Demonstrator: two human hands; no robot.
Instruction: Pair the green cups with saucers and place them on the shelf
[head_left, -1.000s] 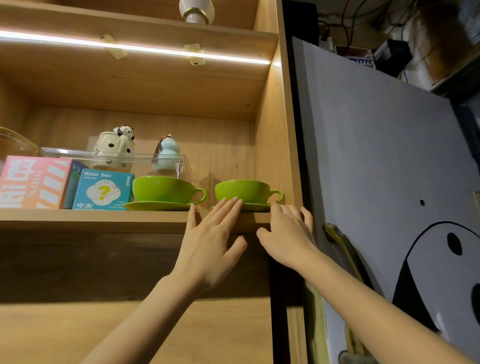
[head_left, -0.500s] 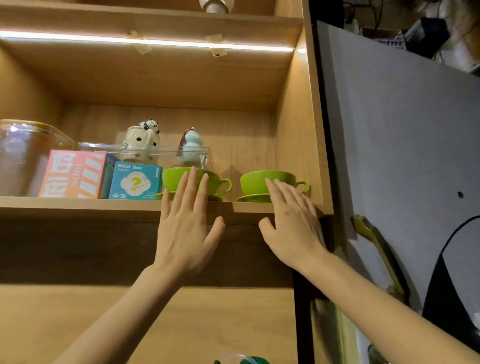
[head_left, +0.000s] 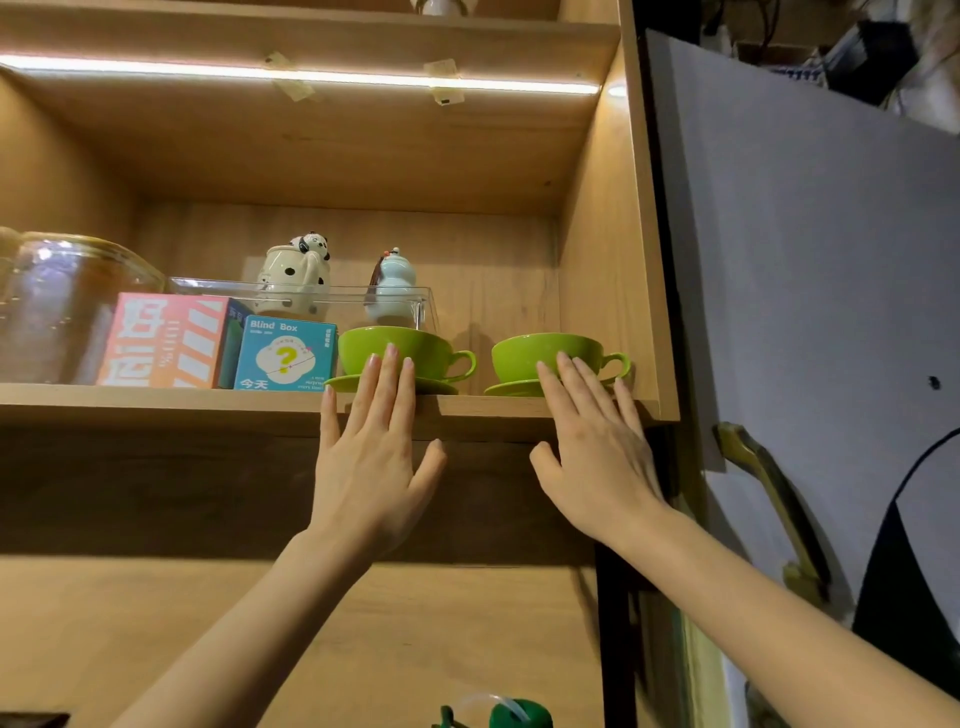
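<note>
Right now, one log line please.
two green cups on saucers | wooden shelf | left hand open | right hand open | none held

A wooden shelf (head_left: 208, 402) is seen from below, lit by a strip under the board above. Near its right end two green saucers (head_left: 441, 387) (head_left: 511, 388) are set side by side at the front edge, apart from each other. Just left of them a teal box (head_left: 284, 353) and a pink box (head_left: 166, 340) are stood, and a glass bowl (head_left: 67, 306) towards the left end. A clear tray (head_left: 332, 296) is placed behind the boxes.
</note>
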